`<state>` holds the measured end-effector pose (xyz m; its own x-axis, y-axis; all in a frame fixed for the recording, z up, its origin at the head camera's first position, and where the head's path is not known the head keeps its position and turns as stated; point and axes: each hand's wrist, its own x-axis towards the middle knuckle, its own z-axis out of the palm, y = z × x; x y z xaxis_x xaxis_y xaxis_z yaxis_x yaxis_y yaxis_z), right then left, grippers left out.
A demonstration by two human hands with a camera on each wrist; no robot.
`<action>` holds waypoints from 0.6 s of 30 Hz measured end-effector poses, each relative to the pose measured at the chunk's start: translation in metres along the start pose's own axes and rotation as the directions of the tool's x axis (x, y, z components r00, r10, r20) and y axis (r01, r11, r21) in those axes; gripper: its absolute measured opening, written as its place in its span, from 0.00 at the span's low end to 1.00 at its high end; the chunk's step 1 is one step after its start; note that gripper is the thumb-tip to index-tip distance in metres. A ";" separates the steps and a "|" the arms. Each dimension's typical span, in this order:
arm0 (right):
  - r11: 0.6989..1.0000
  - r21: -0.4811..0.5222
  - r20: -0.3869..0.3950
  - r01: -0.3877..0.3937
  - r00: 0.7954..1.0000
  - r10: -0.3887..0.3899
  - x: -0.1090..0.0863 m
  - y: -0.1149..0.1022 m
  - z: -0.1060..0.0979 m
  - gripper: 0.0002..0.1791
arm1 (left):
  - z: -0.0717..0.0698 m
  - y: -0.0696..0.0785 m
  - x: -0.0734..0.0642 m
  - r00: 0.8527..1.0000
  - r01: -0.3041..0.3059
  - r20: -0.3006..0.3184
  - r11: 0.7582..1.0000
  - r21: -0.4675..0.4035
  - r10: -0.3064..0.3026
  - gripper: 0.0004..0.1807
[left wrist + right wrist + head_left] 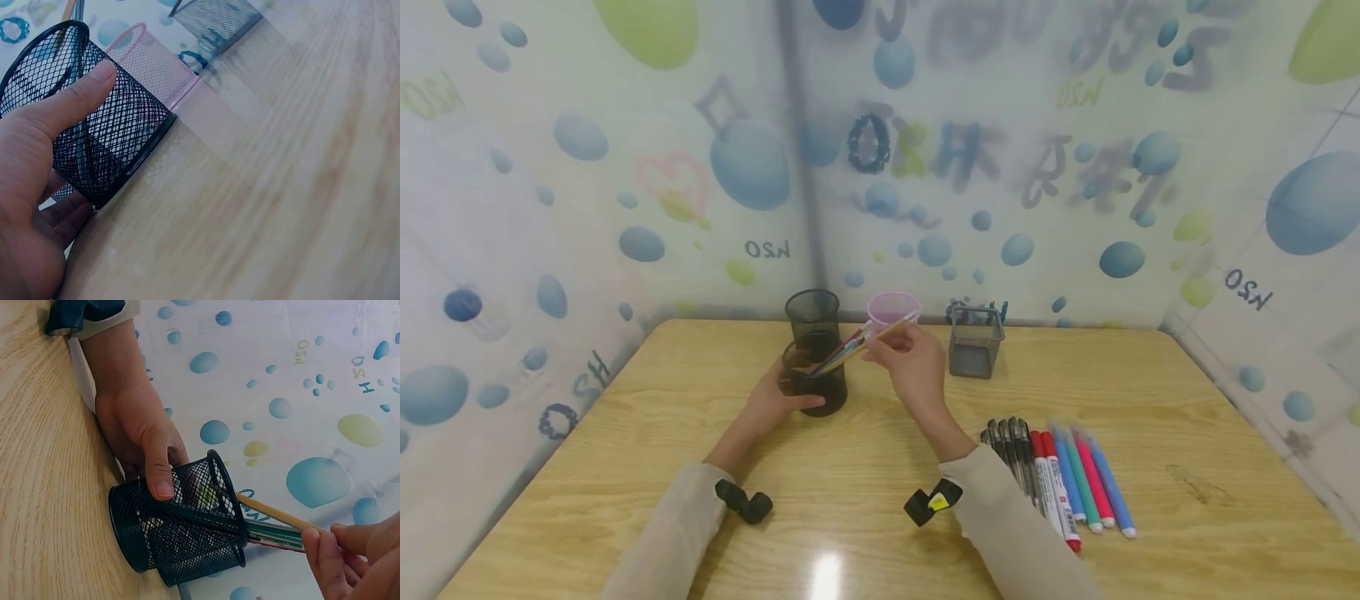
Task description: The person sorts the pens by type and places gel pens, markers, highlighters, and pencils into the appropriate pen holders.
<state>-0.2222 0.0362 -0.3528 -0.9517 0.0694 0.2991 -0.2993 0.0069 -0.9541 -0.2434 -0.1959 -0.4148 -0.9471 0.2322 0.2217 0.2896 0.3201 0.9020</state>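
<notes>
Above the table, hands grip a cup (left) and slim sticks (right, higher).

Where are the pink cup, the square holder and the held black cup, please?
Pink cup (153, 70): left wrist view, on its mesh side.
Square holder (973, 352): head view, on its front wall.
Black cup (120, 120): left wrist view, on its mesh side.

The sleeves are beige, the wrist cameras black, one with a yellow patch.
</notes>
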 end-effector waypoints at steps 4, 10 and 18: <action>1.000 0.001 0.003 -0.002 1.000 0.002 0.001 0.001 0.001 0.11 | 0.000 0.002 -0.001 1.000 0.000 0.002 1.000 -0.004 0.000 0.42; 1.000 0.018 -0.020 -0.003 1.000 0.003 0.002 0.001 0.003 0.11 | 0.000 0.001 0.000 1.000 -0.003 0.002 1.000 -0.008 0.003 0.42; 0.999 -0.046 -0.045 0.027 0.999 -0.029 0.003 0.002 0.006 0.13 | 0.000 0.001 0.000 1.000 0.015 0.008 1.000 -0.018 -0.014 0.42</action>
<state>-0.2265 0.0304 -0.3536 -0.9385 0.1141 0.3260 -0.3217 0.0543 -0.9453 -0.2427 -0.1960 -0.4134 -0.9500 0.2349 0.2056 0.2732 0.3069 0.9117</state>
